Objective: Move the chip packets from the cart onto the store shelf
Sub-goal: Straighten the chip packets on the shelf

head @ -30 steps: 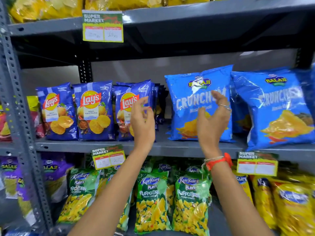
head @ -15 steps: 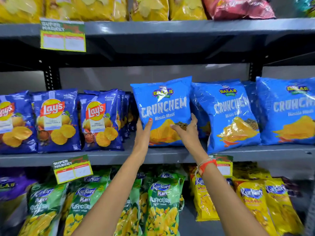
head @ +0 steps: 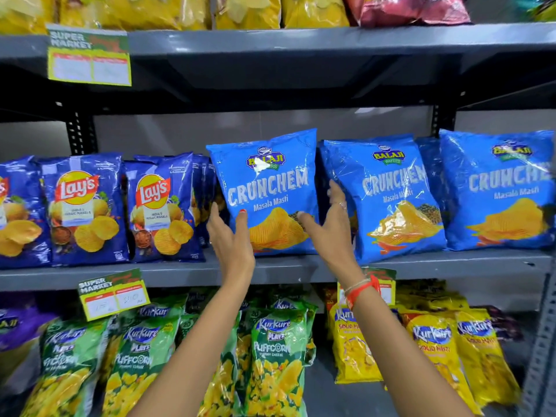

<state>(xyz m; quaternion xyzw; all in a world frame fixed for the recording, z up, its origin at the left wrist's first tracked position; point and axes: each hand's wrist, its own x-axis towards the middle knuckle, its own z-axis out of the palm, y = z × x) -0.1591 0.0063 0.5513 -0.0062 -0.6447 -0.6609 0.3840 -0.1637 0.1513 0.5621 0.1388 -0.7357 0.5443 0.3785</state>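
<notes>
A light blue Crunchem chip packet [head: 267,188] stands upright on the grey middle shelf [head: 279,270], between the dark blue Lay's packets [head: 164,206] and two more Crunchem packets [head: 391,200]. My left hand [head: 230,236] grips its lower left edge, thumb on the front and fingers behind. My right hand [head: 331,224] holds its right edge, thumb on the front and fingers reaching up the side. The cart is out of view.
Yellow and red packets fill the top shelf [head: 301,40]. Green Kurkure Puffcorn packets [head: 276,356] and yellow Kurkure packets [head: 433,353] stand on the shelf below. Price tags [head: 112,293] hang from the shelf edges. A grey upright post [head: 541,341] runs down the right.
My hands went from raised and open in front of the packet to gripping its two sides. The view has shifted right, so the packet now sits in the middle.
</notes>
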